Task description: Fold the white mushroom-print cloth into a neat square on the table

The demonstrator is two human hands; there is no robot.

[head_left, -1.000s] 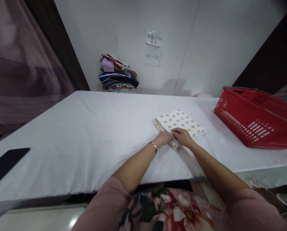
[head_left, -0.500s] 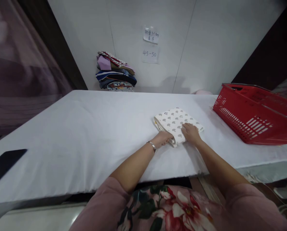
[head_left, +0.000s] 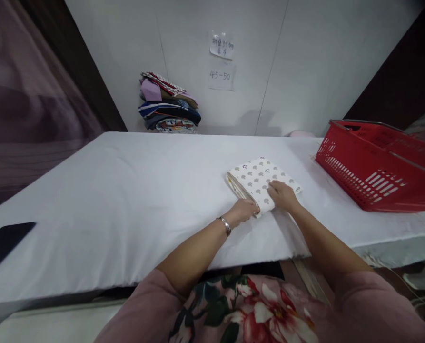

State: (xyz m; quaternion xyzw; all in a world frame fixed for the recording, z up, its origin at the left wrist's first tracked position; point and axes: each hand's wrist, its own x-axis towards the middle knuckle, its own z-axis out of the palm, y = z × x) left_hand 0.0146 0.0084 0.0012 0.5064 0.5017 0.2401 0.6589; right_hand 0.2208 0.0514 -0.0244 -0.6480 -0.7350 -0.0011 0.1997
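Note:
A folded white cloth [head_left: 257, 178] printed with small grey mushroom-like shapes lies on the white-covered table [head_left: 155, 190], its layers showing along the left edge. My left hand [head_left: 245, 210], with a silver bracelet at the wrist, is closed on the cloth's near left corner. Over the near right edge of the cloth rests my right hand [head_left: 282, 194], its fingers bent together on the printed top; whether the thumb is tucked underneath is hidden.
A red plastic basket [head_left: 380, 171] stands on the right. Against the back wall is a stack of folded fabrics [head_left: 169, 105], with two paper signs [head_left: 222, 62] on the wall beside it. A dark flat object [head_left: 7, 245] lies at the table's left edge.
My left hand has shifted slightly along the cloth's corner, and its fingers show more at the edge. My right hand stays on the cloth. The view has tilted a little.

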